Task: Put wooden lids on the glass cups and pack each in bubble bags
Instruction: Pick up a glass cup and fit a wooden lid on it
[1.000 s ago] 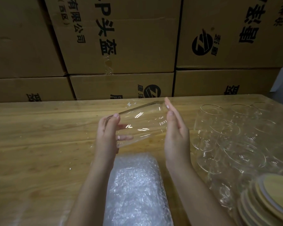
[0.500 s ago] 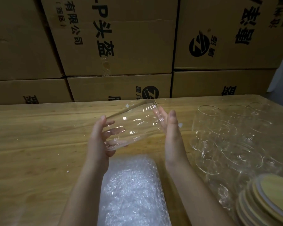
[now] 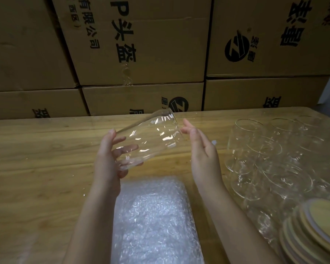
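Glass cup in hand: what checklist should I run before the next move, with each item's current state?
1. Glass cup secure: left hand grips its lower end, tilted above the table: ok.
2. Right hand free: open beside the cup's upper end: ok.
3. Lid fitted on this cup: none: not ok.
4. Wooden lids at hand: stacked at the right: ok.
5. Bubble bags ready: pile between the forearms: ok.
6. Cup uncracked: cannot tell.
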Demonstrator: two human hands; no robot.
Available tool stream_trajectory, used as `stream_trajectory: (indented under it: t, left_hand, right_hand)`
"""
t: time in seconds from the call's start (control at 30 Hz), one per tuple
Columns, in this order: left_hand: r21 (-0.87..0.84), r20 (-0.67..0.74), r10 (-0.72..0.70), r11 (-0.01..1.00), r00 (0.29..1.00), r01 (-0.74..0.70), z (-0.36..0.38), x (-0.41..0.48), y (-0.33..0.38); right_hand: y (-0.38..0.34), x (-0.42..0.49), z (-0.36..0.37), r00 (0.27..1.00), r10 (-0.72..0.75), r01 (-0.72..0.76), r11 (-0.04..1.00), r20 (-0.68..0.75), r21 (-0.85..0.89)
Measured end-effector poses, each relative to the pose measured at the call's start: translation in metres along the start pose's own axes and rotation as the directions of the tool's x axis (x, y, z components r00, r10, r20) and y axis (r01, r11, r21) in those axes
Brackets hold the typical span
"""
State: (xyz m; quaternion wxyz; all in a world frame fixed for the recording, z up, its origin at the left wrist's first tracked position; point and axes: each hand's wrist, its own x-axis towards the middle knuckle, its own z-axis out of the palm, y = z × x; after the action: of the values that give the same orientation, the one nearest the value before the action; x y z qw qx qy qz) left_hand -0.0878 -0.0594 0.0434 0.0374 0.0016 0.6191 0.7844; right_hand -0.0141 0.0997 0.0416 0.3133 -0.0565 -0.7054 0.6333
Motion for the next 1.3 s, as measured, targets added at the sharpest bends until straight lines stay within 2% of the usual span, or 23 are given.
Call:
stream_trajectory:
  t: [0.27,0.43,0.63,0.83,1.0,1.13,1.3]
  left_hand:
    - [0.092,-0.017,0.076,0.993,0.997,-0.074,-0.001,0.001,0.001]
    - [0.201,0.056,0.143,0.968,0.988,-0.151,-0.002,0.0,0.002]
    - [0.257,0.131,0.114,0.956,0.985,-0.144,0.003,-0.004,0.003]
    - [0.184,0.174,0.027,0.981,0.984,-0.059,0.006,-0.005,0.001]
    - [0.042,0.134,-0.067,0.997,0.989,0.062,0.015,-0.006,0.0]
    - [-0.035,0.118,-0.027,0.999,0.993,0.031,0.018,-0.005,-0.001]
    - [-0.038,0.143,0.07,0.997,0.987,-0.066,0.017,-0.004,-0.001]
  right_hand:
    - [-0.008,-0.004,-0.001,1.0,0.027,-0.027,1.0,-0.008,0.016]
    - [-0.012,-0.001,-0.003,0.999,0.024,-0.023,0.998,-0.026,0.065]
    - [-0.007,0.006,-0.012,0.997,0.043,-0.038,0.995,-0.058,0.09]
    - [0.005,0.006,-0.006,0.991,0.126,-0.118,0.982,-0.051,0.145]
    - [0.009,0.003,0.008,0.975,0.222,-0.208,0.949,-0.032,0.238]
    - [0.01,0.001,0.009,0.974,0.221,-0.203,0.952,-0.055,0.23]
    - [0.003,-0.001,0.009,0.982,0.187,-0.171,0.947,-0.033,0.272]
